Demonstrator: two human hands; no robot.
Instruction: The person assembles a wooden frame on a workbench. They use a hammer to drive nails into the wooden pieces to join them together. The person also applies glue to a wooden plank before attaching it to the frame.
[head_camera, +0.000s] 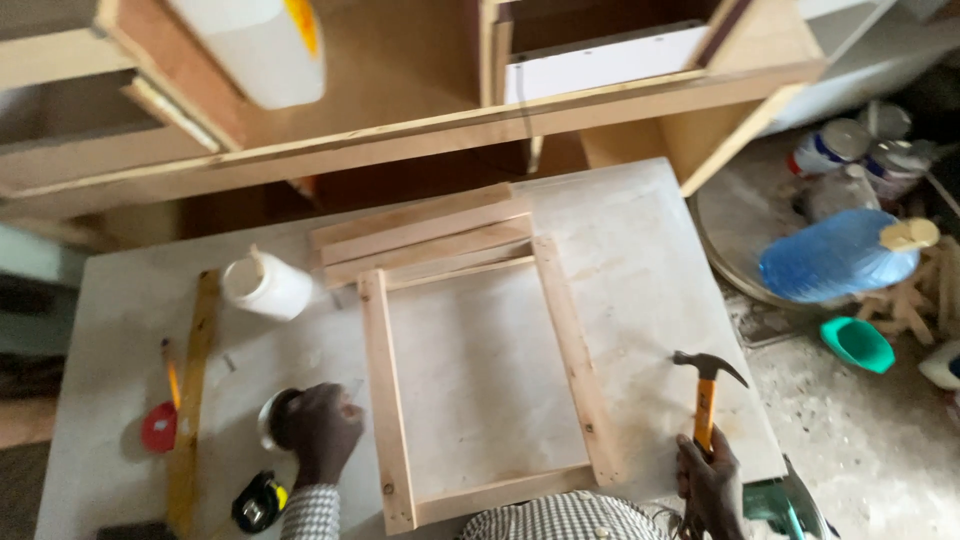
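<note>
A rectangular frame of light wooden slats (578, 355) lies flat on the pale worktable (640, 230). Loose slats (420, 232) are stacked against its far end. My right hand (710, 485) grips the orange handle of a claw hammer (706, 395), held upright just right of the frame, head up. My left hand (318, 430) reaches into a small round white container (272, 415) left of the frame, fingers bunched; what they pinch is hidden.
A white plastic bottle (266, 285) lies on its side, a long wooden ruler (192, 390), a red disc (158, 428) and a tape measure (260, 502) sit at the left. Unfinished cabinet carcass (420, 125) stands behind. Blue water jug (835, 255) and green bowl (857, 342) are on the floor right.
</note>
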